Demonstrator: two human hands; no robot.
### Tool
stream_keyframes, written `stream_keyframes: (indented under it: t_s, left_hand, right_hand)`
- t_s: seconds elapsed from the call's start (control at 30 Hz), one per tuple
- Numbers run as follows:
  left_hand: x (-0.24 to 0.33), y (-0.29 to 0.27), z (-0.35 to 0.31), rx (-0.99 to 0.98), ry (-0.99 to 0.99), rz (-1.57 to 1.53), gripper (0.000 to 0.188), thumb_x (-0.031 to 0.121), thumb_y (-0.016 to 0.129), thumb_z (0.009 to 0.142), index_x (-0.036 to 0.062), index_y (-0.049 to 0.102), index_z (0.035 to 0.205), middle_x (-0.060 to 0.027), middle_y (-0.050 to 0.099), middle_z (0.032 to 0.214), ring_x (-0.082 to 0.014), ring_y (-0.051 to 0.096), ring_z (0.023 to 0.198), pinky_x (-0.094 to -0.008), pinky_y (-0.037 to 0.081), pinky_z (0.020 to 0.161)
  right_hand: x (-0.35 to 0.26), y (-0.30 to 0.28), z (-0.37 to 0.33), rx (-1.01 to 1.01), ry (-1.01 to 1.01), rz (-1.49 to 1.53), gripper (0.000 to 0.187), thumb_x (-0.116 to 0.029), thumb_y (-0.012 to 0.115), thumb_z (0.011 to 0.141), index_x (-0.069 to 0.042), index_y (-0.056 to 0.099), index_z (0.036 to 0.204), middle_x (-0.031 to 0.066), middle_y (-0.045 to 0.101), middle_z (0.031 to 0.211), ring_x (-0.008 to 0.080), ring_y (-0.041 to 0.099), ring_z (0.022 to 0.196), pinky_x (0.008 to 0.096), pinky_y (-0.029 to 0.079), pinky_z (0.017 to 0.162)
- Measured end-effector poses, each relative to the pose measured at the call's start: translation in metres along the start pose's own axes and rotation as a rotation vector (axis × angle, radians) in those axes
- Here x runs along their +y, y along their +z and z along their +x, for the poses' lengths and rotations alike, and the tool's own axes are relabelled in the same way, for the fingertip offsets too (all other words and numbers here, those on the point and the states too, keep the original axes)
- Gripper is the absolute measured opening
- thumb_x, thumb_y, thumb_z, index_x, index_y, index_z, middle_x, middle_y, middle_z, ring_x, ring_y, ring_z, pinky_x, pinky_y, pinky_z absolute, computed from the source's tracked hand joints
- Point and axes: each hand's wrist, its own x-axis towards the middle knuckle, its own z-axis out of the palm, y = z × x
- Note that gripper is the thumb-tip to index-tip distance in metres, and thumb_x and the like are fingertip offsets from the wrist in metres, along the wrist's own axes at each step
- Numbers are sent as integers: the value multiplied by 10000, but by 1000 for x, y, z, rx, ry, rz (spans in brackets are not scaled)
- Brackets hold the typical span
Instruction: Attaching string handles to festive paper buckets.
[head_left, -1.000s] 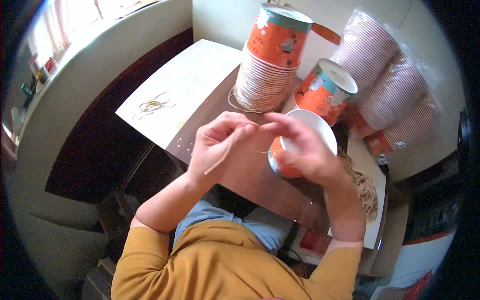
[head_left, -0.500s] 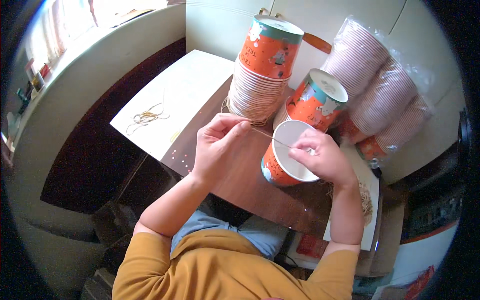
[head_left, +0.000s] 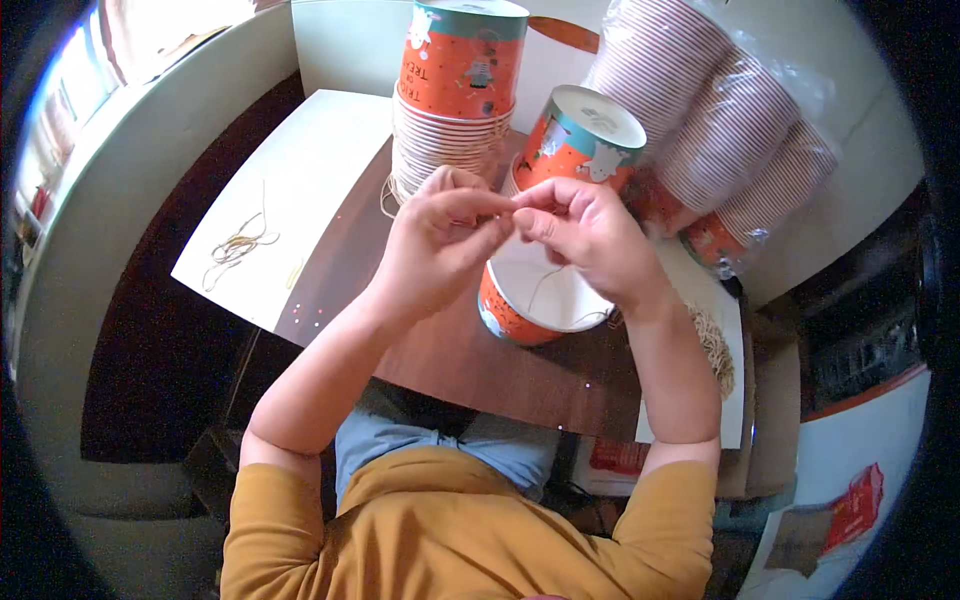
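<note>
My left hand (head_left: 428, 245) and my right hand (head_left: 605, 250) meet fingertip to fingertip over an orange paper bucket (head_left: 508, 318) with a white inside. Both hands are closed in a pinch on a thin beige cord, mostly hidden by the fingers. A strand of cord (head_left: 538, 290) shows inside the bucket, which stands tilted on the brown table. Just behind my left hand rises a tall stack of upturned orange and green buckets (head_left: 462, 75), with cords around its lower rims. A shorter upturned stack (head_left: 572, 150) is behind my right hand.
Plastic-wrapped stacks of buckets (head_left: 672, 75) lean at the back right. A heap of beige cords (head_left: 712, 350) lies on a white board beside my right forearm. Several loose cords (head_left: 238, 246) rest on the white board at left, and small pale dots (head_left: 318, 323) dot the brown tabletop (head_left: 460, 375).
My right hand has moved up and left to meet my left fingertips; the taut cord between them is no longer stretched out. The whole view has shifted slightly.
</note>
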Motion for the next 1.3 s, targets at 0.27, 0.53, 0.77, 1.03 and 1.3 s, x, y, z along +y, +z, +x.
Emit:
stream_keyframes:
  t_s: [0.27,0.53,0.77,1.03,1.3]
  left_hand:
    - [-82,21,15,-144,-563,-423,362,83,614,880,-33,550,1217,-51,633,984,-87,584,878,-248,480,788]
    - [-39,28,-45,-193,-466,-192,384,110,611,872,-16,544,1228,-54,634,995,-93,580,837,-232,475,755]
    - [-25,11,-63,-163,-551,-196,308,119,571,923,-4,565,1205,-20,629,939,-42,537,747,-206,464,650]
    - [-25,16,-65,-205,-405,7,201,10,618,846,14,671,1040,-45,585,837,-64,545,675,-197,444,614]
    - [-26,16,-63,-220,-377,-18,216,0,622,834,6,666,1046,-55,601,861,-71,564,679,-202,458,610]
  right_hand:
    - [67,-36,21,64,46,-424,112,-99,645,840,10,653,814,-34,601,717,35,517,657,225,438,602]
    - [73,-23,6,13,178,-395,129,-116,648,827,6,689,839,4,650,722,53,557,682,252,466,642]
    - [53,-5,-25,-69,170,-354,136,-107,637,825,16,683,858,49,661,723,73,577,676,270,477,655]
    - [61,0,-34,-69,174,-379,136,-114,638,824,6,688,864,67,655,704,91,587,656,283,478,611]
    - [69,7,-28,-43,134,-336,125,-117,635,824,-4,689,825,46,646,675,82,573,623,275,468,579]
